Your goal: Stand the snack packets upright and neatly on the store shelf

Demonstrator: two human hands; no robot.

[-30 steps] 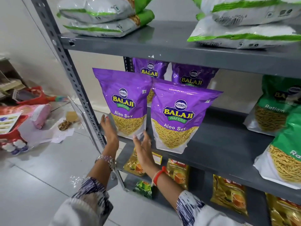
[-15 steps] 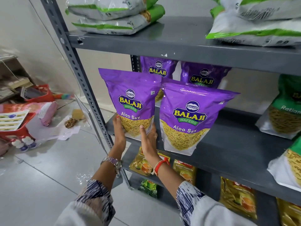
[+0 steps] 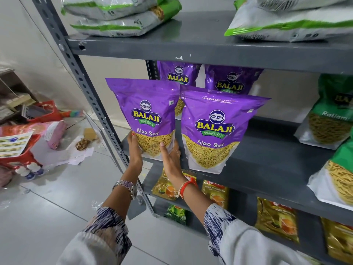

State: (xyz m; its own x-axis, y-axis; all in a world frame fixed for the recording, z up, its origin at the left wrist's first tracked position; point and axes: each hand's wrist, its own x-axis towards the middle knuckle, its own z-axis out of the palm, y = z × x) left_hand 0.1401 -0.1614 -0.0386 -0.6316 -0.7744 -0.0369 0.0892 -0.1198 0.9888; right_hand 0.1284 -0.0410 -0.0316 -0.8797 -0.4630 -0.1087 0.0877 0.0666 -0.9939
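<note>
left hand (image 3: 135, 150), right hand (image 3: 171, 155): fingers grip purple packet (image 3: 148, 111) | neighbour packet (image 3: 214, 131) touching right | 2 packets (image 3: 225, 83) behind

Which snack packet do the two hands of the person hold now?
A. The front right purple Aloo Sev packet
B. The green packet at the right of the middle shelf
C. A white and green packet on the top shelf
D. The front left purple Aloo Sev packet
D: the left hand and the right hand clasp the lower sides of the front left purple Aloo Sev packet, which stands upright at the edge of the grey metal middle shelf.
</note>
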